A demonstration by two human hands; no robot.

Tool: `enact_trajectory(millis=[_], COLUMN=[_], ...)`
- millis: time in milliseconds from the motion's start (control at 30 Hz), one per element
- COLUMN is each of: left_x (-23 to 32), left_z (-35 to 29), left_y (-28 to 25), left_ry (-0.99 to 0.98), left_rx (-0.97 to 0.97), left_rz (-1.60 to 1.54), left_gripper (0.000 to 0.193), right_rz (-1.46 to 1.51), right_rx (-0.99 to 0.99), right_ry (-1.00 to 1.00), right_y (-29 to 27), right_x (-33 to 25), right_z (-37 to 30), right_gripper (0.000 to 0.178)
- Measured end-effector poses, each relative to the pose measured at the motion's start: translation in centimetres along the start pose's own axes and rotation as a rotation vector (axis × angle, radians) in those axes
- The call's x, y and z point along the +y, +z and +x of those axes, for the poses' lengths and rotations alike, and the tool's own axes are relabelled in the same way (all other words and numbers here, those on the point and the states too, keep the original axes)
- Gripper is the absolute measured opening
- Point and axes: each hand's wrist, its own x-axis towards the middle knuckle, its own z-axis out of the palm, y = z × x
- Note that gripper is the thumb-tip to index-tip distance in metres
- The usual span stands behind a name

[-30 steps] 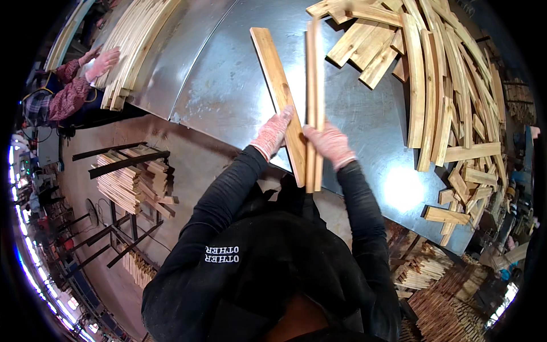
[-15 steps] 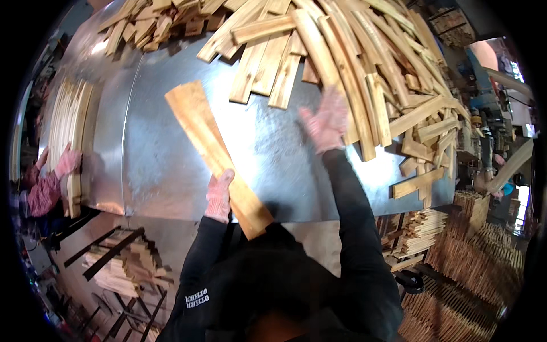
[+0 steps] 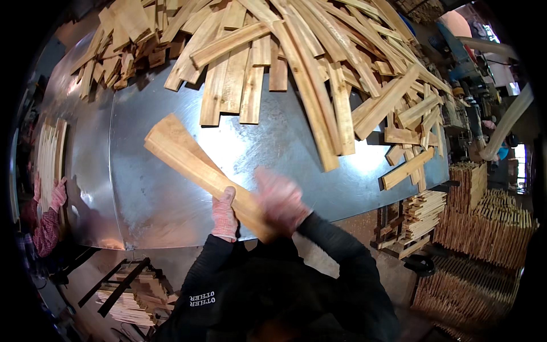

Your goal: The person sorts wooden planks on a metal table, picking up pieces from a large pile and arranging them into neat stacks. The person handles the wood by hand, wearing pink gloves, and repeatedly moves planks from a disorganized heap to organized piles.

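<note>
In my left hand (image 3: pixel 225 216), which wears a pinkish knit glove, is a pair of wooden boards (image 3: pixel 191 165). One lies partly over the other, and they fan apart at the far end. My thumb presses on top near their close end, and they slant from far left toward my body. Close to that near end is my right hand (image 3: pixel 280 199), also gloved and smeared by motion; its fingers cannot be made out. A large heap of loose boards (image 3: pixel 233 85) covers the far side of the metal table (image 3: pixel 165 216).
Shorter offcuts (image 3: pixel 117 62) pile up at the far left. A co-worker's gloved hands (image 3: pixel 58 194) hold a row of upright strips (image 3: pixel 48 154) at the left edge. Stacked wood (image 3: pixel 421 214) stands right of the table, and a rack with slats (image 3: pixel 128 296) is below left.
My right hand has come back from the heap toward my body, to the near end of the held boards. A long board at the heap's near edge has shifted. The view has moved too.
</note>
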Motion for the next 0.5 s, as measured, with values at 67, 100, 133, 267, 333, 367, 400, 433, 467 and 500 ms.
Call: enact_trajectory(millis=[67,100,133,267,333,367,400,433,467,500], left_x=[0.1,0.3,0.4,-0.3,-1.6,-1.7,-1.8,-1.7,-1.4,-1.0], left_z=[0.3,0.0,-0.3,1.3,1.9,1.7,1.5,0.7,0.2,-0.5], left_y=[0.6,1.9,3.2,5.3,5.4,5.3,6.1,6.7,7.3,8.1], left_ry=[0.022,0.005,0.001,0.063,0.116,0.12,0.111,0.09,0.07,0.076], left_rx=[0.078,0.144,0.119,0.111,0.169,0.199,0.21,0.228,0.248,0.26], left_rz=[0.118,0.11,0.119,0.104,0.129,0.105,0.079,0.093,0.104,0.118], left_gripper=[0.054,0.053,0.053,0.053,0.05,0.051,0.053,0.053,0.053,0.049], right_rz=[-0.08,-0.136,-0.195,0.014,0.364,0.575,0.765,0.991,1.217,1.443], right_rx=[0.344,0.379,0.41,0.191,0.435,0.264,0.096,0.048,-0.006,-0.068], right_ry=[0.175,0.315,0.476,0.475,0.341,0.291,0.254,0.154,0.055,-0.057], right_y=[-3.2,-4.6,-6.5,-8.6,-7.6,-7.0,-6.7,-6.0,-5.7,-5.5], right_x=[5.4,8.9,12.5,14.7,16.3,16.3,16.5,15.8,14.9,13.9], right_z=[4.1,6.6,8.6,11.4,10.2,9.5,8.6,6.9,5.2,4.4], right_gripper=[0.104,0.108,0.111,0.101,0.086,0.086,0.086,0.084,0.081,0.079])
